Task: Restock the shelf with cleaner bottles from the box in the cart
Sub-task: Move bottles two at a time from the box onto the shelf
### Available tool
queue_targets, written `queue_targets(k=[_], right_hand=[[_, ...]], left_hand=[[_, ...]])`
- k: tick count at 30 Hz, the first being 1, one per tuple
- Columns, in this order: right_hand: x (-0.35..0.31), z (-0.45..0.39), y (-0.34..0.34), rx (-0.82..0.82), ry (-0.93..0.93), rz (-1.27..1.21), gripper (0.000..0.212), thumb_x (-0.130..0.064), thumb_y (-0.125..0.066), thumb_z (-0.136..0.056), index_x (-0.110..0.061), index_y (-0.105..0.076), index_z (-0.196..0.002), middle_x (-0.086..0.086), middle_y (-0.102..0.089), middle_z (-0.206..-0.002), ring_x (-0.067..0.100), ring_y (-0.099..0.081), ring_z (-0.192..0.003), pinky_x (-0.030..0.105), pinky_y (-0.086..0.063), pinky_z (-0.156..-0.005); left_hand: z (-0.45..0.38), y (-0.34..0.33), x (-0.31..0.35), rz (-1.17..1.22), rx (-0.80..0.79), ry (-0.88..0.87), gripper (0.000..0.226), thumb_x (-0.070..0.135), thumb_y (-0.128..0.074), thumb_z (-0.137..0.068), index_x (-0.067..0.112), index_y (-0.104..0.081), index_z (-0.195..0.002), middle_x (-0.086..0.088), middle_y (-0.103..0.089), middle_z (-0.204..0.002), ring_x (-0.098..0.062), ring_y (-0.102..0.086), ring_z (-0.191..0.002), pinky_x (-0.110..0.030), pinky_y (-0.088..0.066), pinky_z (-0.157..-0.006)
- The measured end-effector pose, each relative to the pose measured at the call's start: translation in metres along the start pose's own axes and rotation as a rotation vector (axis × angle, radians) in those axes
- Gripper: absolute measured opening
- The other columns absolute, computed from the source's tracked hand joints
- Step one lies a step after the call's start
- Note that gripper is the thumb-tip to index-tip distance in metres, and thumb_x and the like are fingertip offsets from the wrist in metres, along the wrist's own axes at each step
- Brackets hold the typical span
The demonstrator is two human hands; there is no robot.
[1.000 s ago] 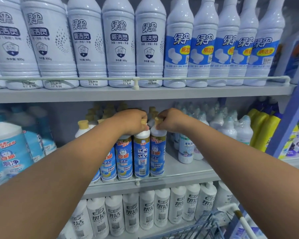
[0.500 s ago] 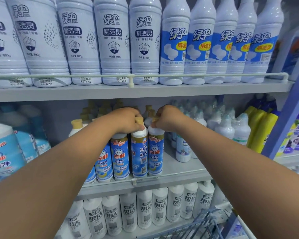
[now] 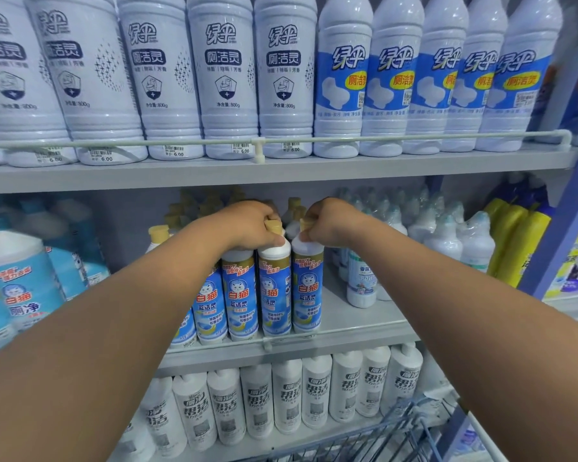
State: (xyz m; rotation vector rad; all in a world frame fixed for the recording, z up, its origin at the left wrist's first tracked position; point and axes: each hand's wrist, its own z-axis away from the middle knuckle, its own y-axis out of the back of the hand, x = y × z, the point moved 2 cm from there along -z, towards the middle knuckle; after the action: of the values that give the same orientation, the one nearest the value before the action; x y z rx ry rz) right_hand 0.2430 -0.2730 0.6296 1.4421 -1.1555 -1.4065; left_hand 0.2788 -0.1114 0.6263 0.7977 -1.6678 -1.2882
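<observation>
Both my hands reach into the middle shelf point(image 3: 357, 331). My left hand point(image 3: 251, 225) is closed over the yellow cap of a blue-labelled cleaner bottle point(image 3: 274, 295) that stands upright at the shelf's front rail. My right hand point(image 3: 327, 221) grips the cap of the neighbouring cleaner bottle point(image 3: 307, 291), also upright and touching the first. Two more bottles of the same kind point(image 3: 239, 301) stand to the left, and further yellow caps show behind. The box is out of view.
The top shelf point(image 3: 281, 168) carries large white bottles behind a white rail. White bottles point(image 3: 287, 398) fill the shelf below. Shrink-wrapped white bottles point(image 3: 447, 238) and yellow bottles point(image 3: 514, 241) stand to the right. The cart's wire rim point(image 3: 397, 428) shows bottom right.
Both hands have stayed on the two bottle caps. The right-hand bottle has turned so that its front label faces out. The view has shifted slightly.
</observation>
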Motion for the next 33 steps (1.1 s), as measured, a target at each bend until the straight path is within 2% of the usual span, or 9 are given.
queue_targets(k=[5, 8, 14, 17, 21, 23, 28, 30, 33], right_hand=[[0.002, 0.001, -0.001, -0.013, 0.005, -0.042, 0.044, -0.038, -0.069, -0.090, -0.013, -0.064, -0.127, 0.008, -0.065, -0.124, 0.027, -0.061, -0.112, 0.037, -0.052, -0.097], [0.003, 0.003, 0.000, -0.016, 0.006, -0.052, 0.046, -0.037, -0.069, -0.090, -0.014, -0.062, -0.130, 0.007, -0.064, -0.126, 0.026, -0.060, -0.114, 0.036, -0.051, -0.099], [0.005, 0.002, -0.004, -0.014, 0.010, -0.069, 0.048, -0.036, -0.068, -0.091, -0.015, -0.059, -0.133, 0.007, -0.063, -0.129, 0.026, -0.059, -0.115, 0.037, -0.051, -0.099], [0.008, 0.006, -0.004, -0.008, 0.013, -0.100, 0.054, -0.037, -0.066, -0.091, -0.016, -0.053, -0.139, 0.006, -0.058, -0.135, 0.025, -0.057, -0.116, 0.031, -0.046, -0.087], [0.011, 0.016, -0.009, 0.014, 0.027, -0.228, 0.044, -0.032, -0.066, -0.090, -0.015, -0.057, -0.130, 0.004, -0.061, -0.118, 0.017, -0.053, -0.094, 0.027, -0.040, -0.074], [0.012, 0.024, -0.016, 0.054, 0.034, -0.304, 0.042, -0.029, -0.064, -0.092, -0.011, -0.056, -0.129, 0.003, -0.060, -0.113, 0.016, -0.053, -0.092, 0.026, -0.042, -0.070], [0.023, 0.045, -0.030, 0.086, 0.044, -0.228, 0.061, -0.040, -0.060, -0.095, -0.007, -0.041, -0.143, 0.012, -0.051, -0.142, 0.028, -0.052, -0.124, 0.031, -0.042, -0.089], [0.031, 0.060, -0.032, 0.069, 0.058, -0.139, 0.060, -0.040, -0.054, -0.099, -0.007, -0.038, -0.146, 0.015, -0.045, -0.147, 0.031, -0.047, -0.131, 0.036, -0.040, -0.100], [0.044, 0.087, -0.039, 0.087, 0.114, -0.050, 0.064, -0.039, -0.052, -0.101, -0.005, -0.030, -0.151, 0.018, -0.035, -0.153, 0.032, -0.037, -0.139, 0.039, -0.034, -0.109]], left_hand=[[0.001, -0.005, 0.004, -0.019, 0.024, 0.030, 0.031, 0.050, -0.071, -0.084, 0.028, -0.060, -0.103, 0.002, -0.062, -0.105, -0.019, -0.055, -0.092, -0.028, -0.041, -0.074], [0.002, -0.006, 0.008, -0.069, 0.032, 0.044, 0.031, 0.051, -0.068, -0.086, 0.024, -0.058, -0.099, 0.000, -0.059, -0.098, -0.021, -0.056, -0.090, -0.030, -0.042, -0.072], [0.001, -0.010, 0.008, -0.097, 0.057, 0.032, 0.037, 0.051, -0.069, -0.085, 0.020, -0.062, -0.105, -0.003, -0.064, -0.101, -0.022, -0.058, -0.088, -0.031, -0.045, -0.070], [0.004, -0.010, 0.007, -0.077, 0.088, 0.016, 0.044, 0.051, -0.070, -0.084, 0.020, -0.062, -0.114, -0.004, -0.064, -0.111, -0.021, -0.056, -0.091, -0.031, -0.044, -0.073], [0.016, -0.012, 0.002, -0.113, 0.196, 0.011, 0.060, 0.060, -0.066, -0.082, 0.021, -0.057, -0.125, -0.004, -0.062, -0.121, -0.025, -0.058, -0.101, -0.034, -0.047, -0.078], [0.025, -0.019, 0.002, -0.166, 0.287, -0.003, 0.059, 0.060, -0.060, -0.086, 0.021, -0.053, -0.130, -0.006, -0.062, -0.125, -0.029, -0.059, -0.109, -0.038, -0.048, -0.084], [0.047, -0.040, 0.004, -0.224, 0.412, -0.091, 0.064, 0.051, -0.054, -0.093, 0.022, -0.039, -0.149, -0.007, -0.053, -0.142, -0.030, -0.044, -0.132, -0.045, -0.032, -0.111], [0.059, -0.048, 0.006, -0.263, 0.409, -0.085, 0.067, 0.049, -0.053, -0.095, 0.023, -0.032, -0.153, -0.009, -0.040, -0.153, -0.031, -0.031, -0.143, -0.046, -0.018, -0.120], [0.078, -0.060, 0.014, -0.314, 0.435, -0.053, 0.070, 0.049, -0.049, -0.096, 0.026, -0.023, -0.156, -0.010, -0.017, -0.164, -0.031, -0.010, -0.152, -0.046, -0.007, -0.123]])
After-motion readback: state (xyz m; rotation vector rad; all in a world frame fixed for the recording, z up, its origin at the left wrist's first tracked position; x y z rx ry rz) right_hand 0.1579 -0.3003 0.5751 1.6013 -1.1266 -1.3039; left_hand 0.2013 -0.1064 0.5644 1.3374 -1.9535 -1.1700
